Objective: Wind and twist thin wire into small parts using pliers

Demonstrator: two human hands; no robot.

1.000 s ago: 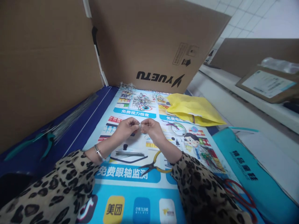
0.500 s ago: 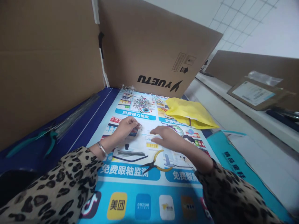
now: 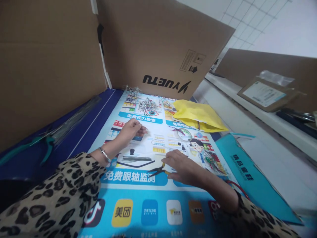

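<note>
My left hand (image 3: 132,131) is closed in a pinch at the middle left of the printed mat (image 3: 131,195). A small thin wire loop (image 3: 146,132) shows at its fingertips. Lower and to the right, my right hand (image 3: 184,167) has its thumb and fingers around the yellow handles of a pair of pliers (image 3: 157,171). The dark jaws point left and lie on the mat; most of the handles are hidden under the hand. Several straight thin wires (image 3: 136,159) lie on the mat between the hands.
Tangled wire pieces (image 3: 148,105) lie at the mat's far end, beside a yellow bag (image 3: 199,115). A ring-shaped coil (image 3: 184,134) sits right of centre. Teal-handled pliers (image 3: 48,145) and long wires lie at left. Cardboard walls (image 3: 158,49) stand behind; a teal folder (image 3: 241,162) lies at right.
My right hand has come down and toward me from above the mat onto the pliers' handles. My left hand keeps its pinch in nearly the same place. The view has shifted slightly.
</note>
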